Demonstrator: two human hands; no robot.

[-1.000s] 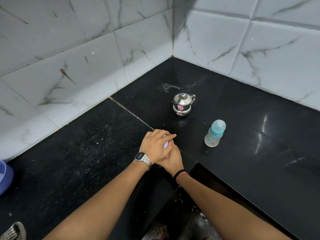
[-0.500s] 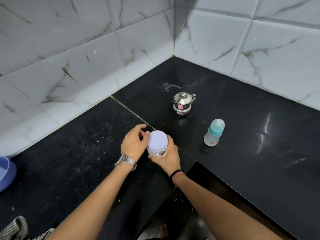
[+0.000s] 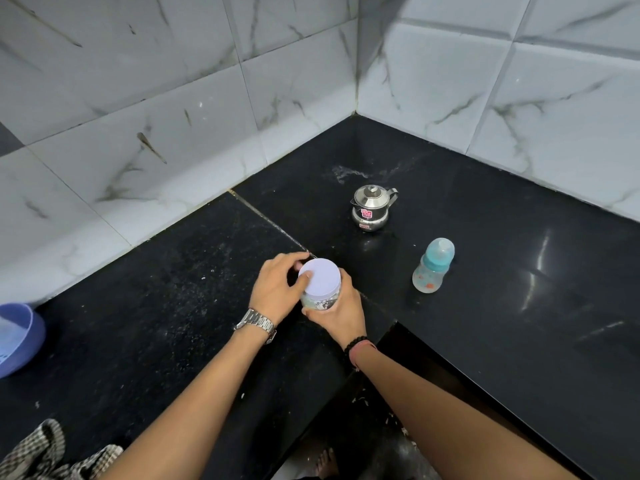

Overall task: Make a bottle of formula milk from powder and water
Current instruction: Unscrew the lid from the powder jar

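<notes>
A small clear jar with a pale lilac lid (image 3: 320, 278) stands on the black counter (image 3: 166, 306) at the middle. My right hand (image 3: 337, 311) grips the jar's body from the near side. My left hand (image 3: 277, 287) holds the lid's rim, thumb and fingers curled round its left edge. A baby bottle (image 3: 433, 266) with a teal collar and clear cap stands to the right, apart from both hands. A small steel pot with a lid and spout (image 3: 371, 206) sits behind the jar, toward the corner.
White marble-look tiled walls (image 3: 173, 109) meet in a corner behind the pot. A blue plastic bowl (image 3: 19, 337) sits at the far left edge. A checked cloth (image 3: 41, 455) lies at the bottom left. The counter has an inner corner edge (image 3: 391, 327) near my right wrist.
One second ago my left hand covered the jar's lid from above. It has shifted to the left side, so the lid shows, with fingers on its rim. My right hand kept its hold.
</notes>
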